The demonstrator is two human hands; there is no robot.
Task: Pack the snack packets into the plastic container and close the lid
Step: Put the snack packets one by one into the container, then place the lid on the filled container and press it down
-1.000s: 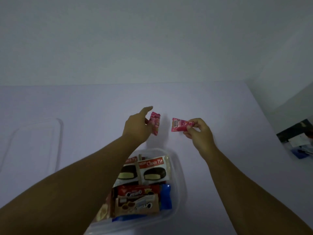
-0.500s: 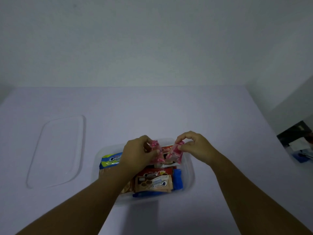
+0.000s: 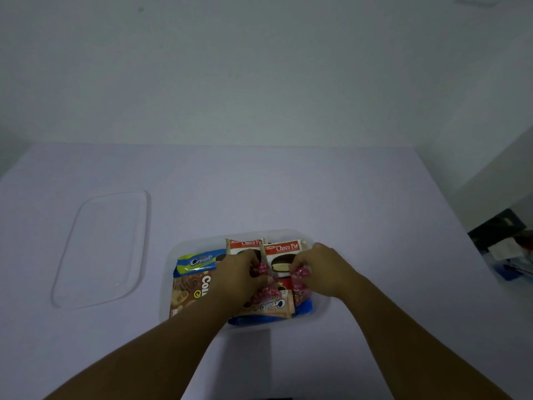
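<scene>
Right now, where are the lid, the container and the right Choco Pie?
lid point(image 3: 101, 249): head view, its flat middle.
container point(image 3: 321, 308): head view, right wall near the rim.
right Choco Pie point(image 3: 284, 247): head view, red label.

Two red-and-white packets at the far side of the container read "Choco Pie": the right one point(image 3: 284, 256) also shows "EURO", the left one point(image 3: 245, 246) is partly covered. Blue-and-yellow packet point(image 3: 197, 262) on the left reads "Cream-O"; tan packet point(image 3: 271, 306) near the front reads "Cream-O", upside down. Brown packet point(image 3: 187, 293) shows only "Co".
</scene>
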